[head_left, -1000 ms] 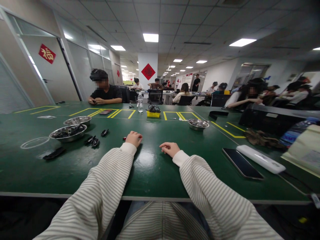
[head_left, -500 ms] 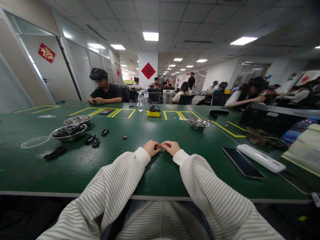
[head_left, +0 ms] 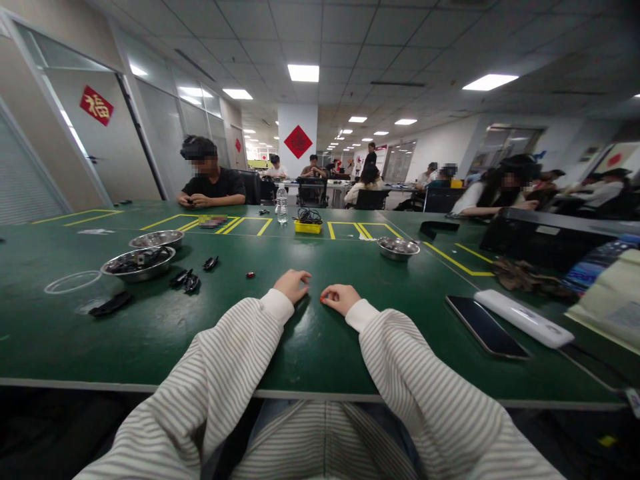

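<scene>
My right hand is closed in a pinch over the green table. A small orange-red piece shows at its fingertips, too small to name exactly. To the left, my left hand is apart from it, fingers loosely spread with nothing seen in them. Beyond the left hand lies a small red and dark part on the table. Several black plastic parts lie farther left, beside a metal bowl filled with dark pieces.
A second metal bowl stands behind the first, and another bowl is ahead to the right. A phone and white power strip lie at right. A water bottle and yellow tray of cables stand farther back. Co-workers sit around.
My left hand has moved away to the left, its fingers loosening. My right hand stays nearly in place, and the orange-red piece now shows at its fingertips.
</scene>
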Action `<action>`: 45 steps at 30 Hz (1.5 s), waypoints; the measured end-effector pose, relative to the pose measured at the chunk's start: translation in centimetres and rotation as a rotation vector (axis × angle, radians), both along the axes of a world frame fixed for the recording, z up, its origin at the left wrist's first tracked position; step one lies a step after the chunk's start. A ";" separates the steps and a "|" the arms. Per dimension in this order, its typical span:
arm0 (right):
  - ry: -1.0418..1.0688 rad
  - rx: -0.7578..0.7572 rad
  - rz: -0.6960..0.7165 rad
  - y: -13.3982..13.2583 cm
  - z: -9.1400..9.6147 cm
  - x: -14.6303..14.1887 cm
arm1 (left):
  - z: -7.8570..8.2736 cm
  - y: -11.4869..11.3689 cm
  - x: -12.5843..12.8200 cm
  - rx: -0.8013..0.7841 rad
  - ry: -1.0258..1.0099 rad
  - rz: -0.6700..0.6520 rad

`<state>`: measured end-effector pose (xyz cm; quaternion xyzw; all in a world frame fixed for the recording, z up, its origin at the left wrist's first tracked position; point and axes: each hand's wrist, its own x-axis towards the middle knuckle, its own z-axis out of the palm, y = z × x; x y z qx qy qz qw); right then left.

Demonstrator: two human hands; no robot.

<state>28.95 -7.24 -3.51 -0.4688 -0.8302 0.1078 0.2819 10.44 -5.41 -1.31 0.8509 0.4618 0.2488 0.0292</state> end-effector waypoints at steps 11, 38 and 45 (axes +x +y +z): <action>-0.059 0.094 0.019 -0.6 0.4 0.4 | 0.5 1.5 -6.5 -0.092 0.301 0.817; 0.035 0.073 0.059 -0.5 0.1 -0.1 | -1.4 -1.7 1.3 0.048 0.180 -0.244; 0.111 0.032 0.102 -0.7 0.3 -0.3 | -1.3 -1.4 1.1 0.049 0.136 -0.258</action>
